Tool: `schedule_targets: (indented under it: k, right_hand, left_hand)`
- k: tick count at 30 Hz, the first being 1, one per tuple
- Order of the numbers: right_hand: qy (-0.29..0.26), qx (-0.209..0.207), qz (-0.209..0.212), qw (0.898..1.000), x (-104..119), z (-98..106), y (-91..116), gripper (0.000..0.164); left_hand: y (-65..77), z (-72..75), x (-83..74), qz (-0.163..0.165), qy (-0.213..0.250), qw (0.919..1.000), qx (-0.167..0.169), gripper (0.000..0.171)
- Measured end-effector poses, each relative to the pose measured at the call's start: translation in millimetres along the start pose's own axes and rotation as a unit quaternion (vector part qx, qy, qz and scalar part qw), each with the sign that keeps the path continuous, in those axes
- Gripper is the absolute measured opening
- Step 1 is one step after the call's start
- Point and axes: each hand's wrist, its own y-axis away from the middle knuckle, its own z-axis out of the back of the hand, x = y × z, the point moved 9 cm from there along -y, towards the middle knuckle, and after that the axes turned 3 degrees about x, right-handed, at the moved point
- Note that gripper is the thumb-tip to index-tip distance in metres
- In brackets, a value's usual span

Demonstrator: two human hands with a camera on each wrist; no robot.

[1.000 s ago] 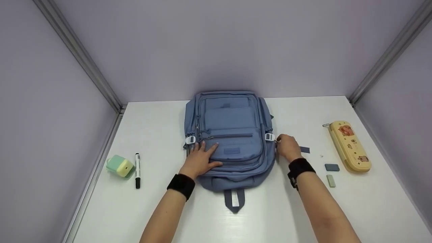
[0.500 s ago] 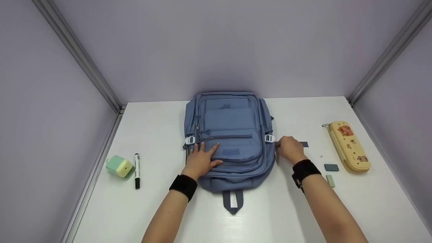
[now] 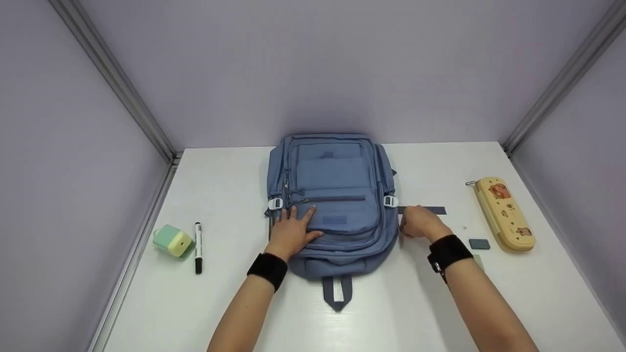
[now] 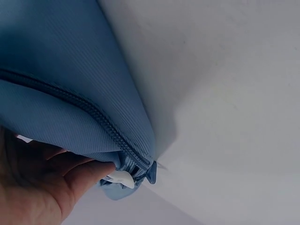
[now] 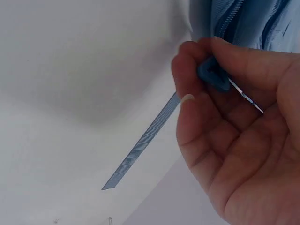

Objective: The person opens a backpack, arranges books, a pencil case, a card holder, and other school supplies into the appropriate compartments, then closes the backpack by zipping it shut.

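A blue backpack (image 3: 333, 173) lies front side up, its top handle (image 3: 338, 305) towards me. My left hand (image 3: 289, 236) rests with spread fingers on the lower left of its front; in the left wrist view a dark zipper (image 4: 89, 108) runs past that hand (image 4: 42, 187). At the bag's right side, just below the white buckle (image 3: 391, 201), is my right hand (image 3: 420, 222). In the right wrist view, thumb and curled fingers of this hand (image 5: 234, 122) pinch a blue zipper pull (image 5: 213, 75). The zipper's slider is hidden.
A dark strap (image 3: 435, 210) lies flat beyond my right hand. To the right are a yellow pencil case (image 3: 506, 212), a dark eraser (image 3: 479, 243) and a light green block (image 3: 478, 261), partly behind the forearm. At left are a green-yellow boxy item (image 3: 173, 241) and a marker (image 3: 198, 248).
My right hand has moved along the backpack's right side towards me, and more of the strap shows behind it. The left hand stays in place on the bag.
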Motion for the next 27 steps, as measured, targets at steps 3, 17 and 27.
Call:
schedule_targets:
  k: [3, 17, 27]
  right_hand:
    - [-0.003, 0.024, 0.015, 1.0, 10, -1, 5, 0.013]
    - [-0.058, 0.105, 0.027, 0.992, 41, -8, 19, 0.007]
    - [-0.041, 0.157, 0.057, 0.985, 70, -21, 30, 0.007]
  left_hand:
    - [-1.0, 1.4, 1.4, 0.011, 0.003, 0.9999, -0.004, 0.085]
    - [-5.1, 1.4, 5.4, 0.033, 0.024, 0.9991, 0.012, 0.1]
    - [-5.4, 3.7, 4.4, 0.025, 0.021, 0.9995, 0.004, 0.1]
